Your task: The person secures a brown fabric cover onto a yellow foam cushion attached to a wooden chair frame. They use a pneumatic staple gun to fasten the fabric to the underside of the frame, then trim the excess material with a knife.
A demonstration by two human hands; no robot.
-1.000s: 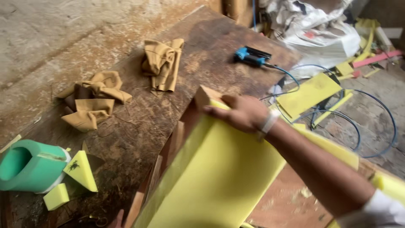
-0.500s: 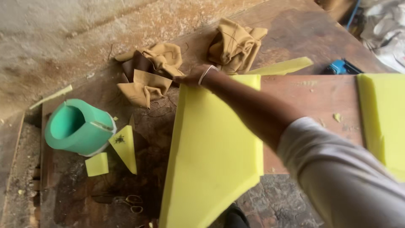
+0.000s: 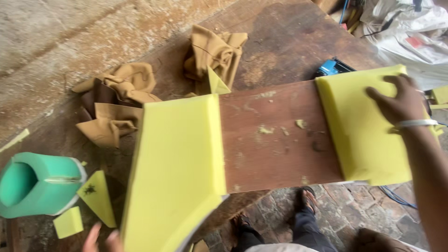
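A brown wooden board (image 3: 273, 140) lies across a worn workbench (image 3: 289, 42). A yellow foam slab (image 3: 175, 170) covers its left end and hangs past the near edge. A second yellow foam pad (image 3: 359, 130) wraps the board's right end. My right hand (image 3: 396, 100) lies flat on top of that right pad, fingers spread, with a bangle on the wrist. Only the fingertips of my left hand (image 3: 100, 238) show at the bottom, beside the lower corner of the left slab; their grip is hidden.
Crumpled tan cloths (image 3: 116, 100) (image 3: 214, 51) lie behind the board. A green foam roll (image 3: 39, 184) and yellow foam offcuts (image 3: 98, 196) (image 3: 67, 222) sit at the left. A blue tool (image 3: 332, 67) and a white bag (image 3: 410, 28) are at the far right. Feet (image 3: 305, 198) stand on brick floor.
My right hand left the top edge of the left foam slab and moved onto the right foam pad. The left hand's fingertips came into view at the bottom.
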